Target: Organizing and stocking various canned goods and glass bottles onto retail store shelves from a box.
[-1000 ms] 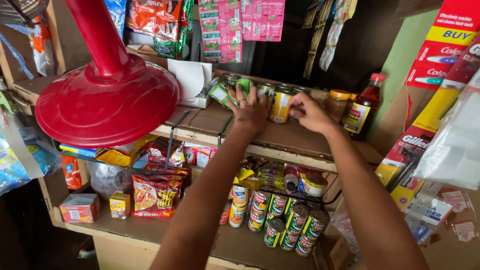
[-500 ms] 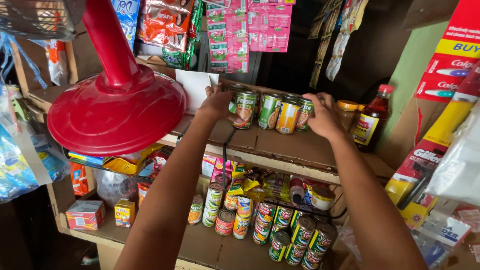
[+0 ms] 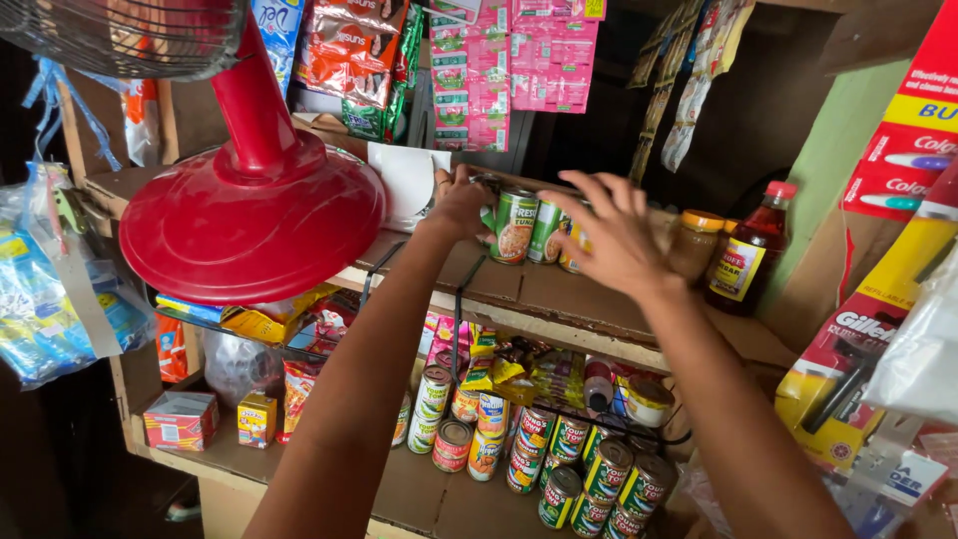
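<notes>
With the left hand [image 3: 461,203] gripping behind the green cans [image 3: 513,227] and the right hand [image 3: 614,238] spread open, empty, in front of them, a careless nudge could topple them off the shelf [image 3: 539,294].

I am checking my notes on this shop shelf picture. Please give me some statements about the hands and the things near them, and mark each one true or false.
1. The left hand is at the row of cans on the upper shelf. True.
2. The right hand holds the dark sauce bottle. False: its fingers are spread in front of the cans, and the bottle stands apart, further right.
3. A red fan base stands on the shelf left of the left hand. True.
4. The lower shelf holds only boxes. False: many cans stand there too.
</notes>
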